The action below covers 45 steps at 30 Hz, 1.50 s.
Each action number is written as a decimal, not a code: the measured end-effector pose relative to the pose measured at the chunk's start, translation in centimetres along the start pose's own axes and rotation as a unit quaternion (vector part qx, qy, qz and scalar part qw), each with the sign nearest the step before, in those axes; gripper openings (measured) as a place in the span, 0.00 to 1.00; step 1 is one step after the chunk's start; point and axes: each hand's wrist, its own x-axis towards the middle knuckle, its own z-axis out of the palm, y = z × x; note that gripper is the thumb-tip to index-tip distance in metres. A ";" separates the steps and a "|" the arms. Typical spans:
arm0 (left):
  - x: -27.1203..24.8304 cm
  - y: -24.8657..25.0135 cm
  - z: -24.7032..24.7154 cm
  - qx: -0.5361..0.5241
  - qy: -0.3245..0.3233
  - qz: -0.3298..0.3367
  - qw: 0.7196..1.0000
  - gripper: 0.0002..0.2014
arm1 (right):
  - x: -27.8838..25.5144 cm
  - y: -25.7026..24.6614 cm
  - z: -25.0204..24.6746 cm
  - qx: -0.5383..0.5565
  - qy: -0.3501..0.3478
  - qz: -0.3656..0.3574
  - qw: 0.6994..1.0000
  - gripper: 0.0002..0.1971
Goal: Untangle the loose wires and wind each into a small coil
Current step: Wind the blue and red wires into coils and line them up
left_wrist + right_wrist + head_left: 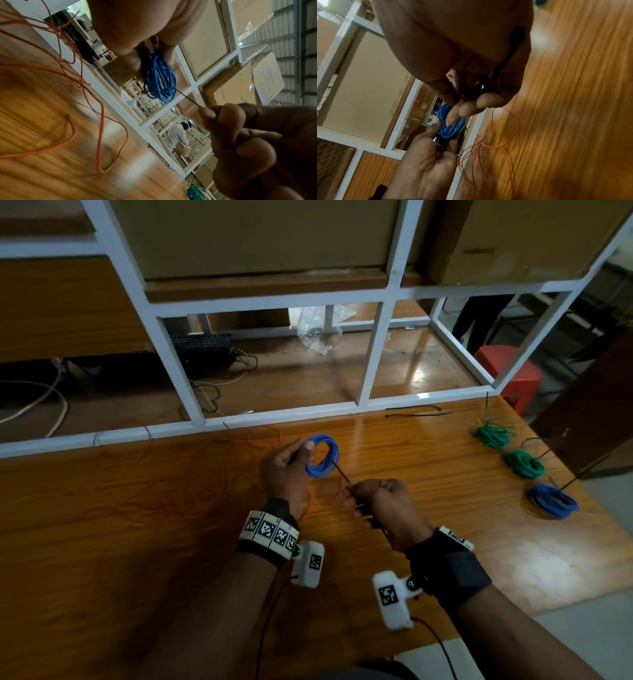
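Observation:
My left hand [291,463] pinches a small coil of blue wire [322,455] and holds it upright above the wooden table [137,542]. The same blue coil [159,79] hangs from the fingers in the left wrist view. A thin black tie [342,474] runs from the coil down to my right hand [373,501], which pinches its end between thumb and curled fingers [228,116]. Loose orange wire [101,121] sprawls on the table under and left of both hands. In the right wrist view the blue coil [448,124] shows beyond my fingertips [471,108].
Three finished coils lie at the table's right: two green [493,434] [524,463] and one blue [551,499]. A spare black tie [418,412] rests near the white frame [274,416] along the far table edge. A red stool [510,374] stands beyond.

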 end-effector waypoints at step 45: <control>-0.3 -0.1 1.5 -0.093 -0.015 -0.148 0.984 0.08 | -2.0 6.8 -4.0 -0.093 0.046 -0.223 0.969 0.19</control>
